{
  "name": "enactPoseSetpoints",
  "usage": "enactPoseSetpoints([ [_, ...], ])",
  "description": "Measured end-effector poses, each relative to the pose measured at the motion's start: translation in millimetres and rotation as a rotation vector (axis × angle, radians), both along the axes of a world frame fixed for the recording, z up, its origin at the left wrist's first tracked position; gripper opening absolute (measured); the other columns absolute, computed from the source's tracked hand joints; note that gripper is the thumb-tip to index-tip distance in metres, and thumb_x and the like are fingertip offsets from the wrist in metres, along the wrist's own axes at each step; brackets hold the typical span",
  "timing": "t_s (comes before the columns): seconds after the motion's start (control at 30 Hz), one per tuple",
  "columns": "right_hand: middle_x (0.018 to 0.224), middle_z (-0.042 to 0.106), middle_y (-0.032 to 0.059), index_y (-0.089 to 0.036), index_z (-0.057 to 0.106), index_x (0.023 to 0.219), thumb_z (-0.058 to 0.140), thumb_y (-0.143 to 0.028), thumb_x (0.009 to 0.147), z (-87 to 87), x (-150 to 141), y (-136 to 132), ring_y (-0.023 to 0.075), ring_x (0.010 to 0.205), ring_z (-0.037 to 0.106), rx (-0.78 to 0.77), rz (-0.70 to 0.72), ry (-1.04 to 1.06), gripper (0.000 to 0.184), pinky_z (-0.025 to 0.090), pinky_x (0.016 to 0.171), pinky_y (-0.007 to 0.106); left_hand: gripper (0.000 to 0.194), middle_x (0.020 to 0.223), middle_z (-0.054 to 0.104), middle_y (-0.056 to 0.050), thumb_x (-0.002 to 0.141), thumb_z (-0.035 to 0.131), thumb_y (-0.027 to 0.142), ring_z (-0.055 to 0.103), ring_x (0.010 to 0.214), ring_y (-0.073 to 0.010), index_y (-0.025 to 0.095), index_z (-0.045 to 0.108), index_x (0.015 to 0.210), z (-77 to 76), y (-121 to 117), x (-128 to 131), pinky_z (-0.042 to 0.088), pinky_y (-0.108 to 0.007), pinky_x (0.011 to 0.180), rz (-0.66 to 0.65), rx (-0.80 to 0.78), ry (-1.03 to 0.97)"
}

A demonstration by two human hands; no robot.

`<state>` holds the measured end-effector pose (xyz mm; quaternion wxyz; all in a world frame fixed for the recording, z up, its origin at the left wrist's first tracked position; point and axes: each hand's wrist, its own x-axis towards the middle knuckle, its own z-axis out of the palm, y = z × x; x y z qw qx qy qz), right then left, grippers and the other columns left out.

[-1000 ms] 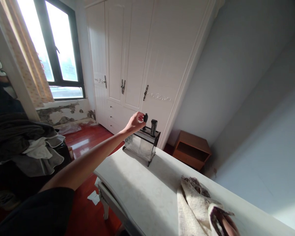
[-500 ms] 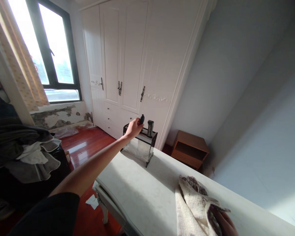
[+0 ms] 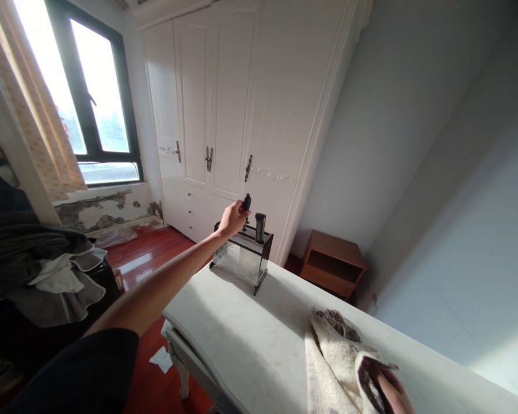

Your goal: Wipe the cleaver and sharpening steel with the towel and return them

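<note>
Our left hand (image 3: 233, 219) pinches a black object (image 3: 247, 202) over the clear-sided box (image 3: 237, 261) on the counter (image 3: 259, 333); a slack pinch could drop it, a knock could topple the upright piece (image 3: 260, 227). Our right hand (image 3: 395, 394) is in the cloth (image 3: 334, 368); fingers hidden, can't tell grip.

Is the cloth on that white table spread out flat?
No, bunched up: the cloth rises in loose folds on the table, the right hand partly hidden among them.

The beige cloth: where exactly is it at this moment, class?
In the head view, the beige cloth lies at the lower right, on the white table, with the right hand at its folded edge.
</note>
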<state>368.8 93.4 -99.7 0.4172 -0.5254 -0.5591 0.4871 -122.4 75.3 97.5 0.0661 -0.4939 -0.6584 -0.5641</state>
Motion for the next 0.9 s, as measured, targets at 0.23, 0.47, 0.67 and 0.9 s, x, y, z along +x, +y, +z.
enactPoseSetpoints([
  [0.23, 0.093, 0.075, 0.0074, -0.02, 0.074, 0.08, 0.082, -0.063, 0.043, 12.0, -5.5, -4.9, 0.0344, 0.104, 0.066, -0.195, -0.013, 0.057, 0.057, 0.057, 0.074, 0.033, 0.016, 0.077, 0.065, -0.003, 0.074, 0.059, 0.032, 0.063, 0.073, -0.0175, 0.018, 0.055, 0.079, 30.1, 3.0, -4.0, 0.049, -0.029, 0.068, -0.009, 0.06, 0.022],
  [0.47, 0.089, 0.076, 0.0065, -0.019, 0.073, 0.085, 0.082, -0.063, 0.044, 8.8, -5.7, -4.9, 0.0312, 0.097, 0.069, -0.225, -0.02, 0.109, 0.06, 0.057, 0.072, 0.031, 0.012, 0.076, 0.066, -0.003, 0.074, 0.061, 0.028, 0.063, 0.071, -0.0174, 0.018, 0.055, 0.077, 62.6, 2.2, -3.7, 0.049, -0.03, 0.066, -0.024, 0.139, 0.039],
  [0.67, 0.084, 0.075, 0.0053, -0.02, 0.073, 0.082, 0.083, -0.059, 0.043, 7.4, -1.7, -0.4, 0.0313, 0.096, 0.068, -0.241, -0.006, 0.118, 0.056, 0.056, 0.07, 0.032, 0.01, 0.07, 0.062, -0.001, 0.073, 0.062, 0.023, 0.058, 0.064, -0.0132, 0.018, 0.053, 0.074, 91.3, 2.5, 0.2, 0.046, -0.028, 0.063, -0.007, 0.213, 0.078],
  [0.9, 0.075, 0.072, 0.0023, -0.019, 0.07, 0.085, 0.077, -0.063, 0.053, 2.9, -12.2, -11.7, 0.0236, 0.072, 0.067, -0.141, -0.101, 0.109, 0.055, 0.054, 0.063, 0.03, 0.009, 0.067, 0.059, 0.001, 0.073, 0.061, 0.019, 0.054, 0.062, -0.0107, 0.018, 0.052, 0.072, 125.0, -4.0, 16.8, 0.044, -0.027, 0.062, -0.042, 0.304, 0.13],
])
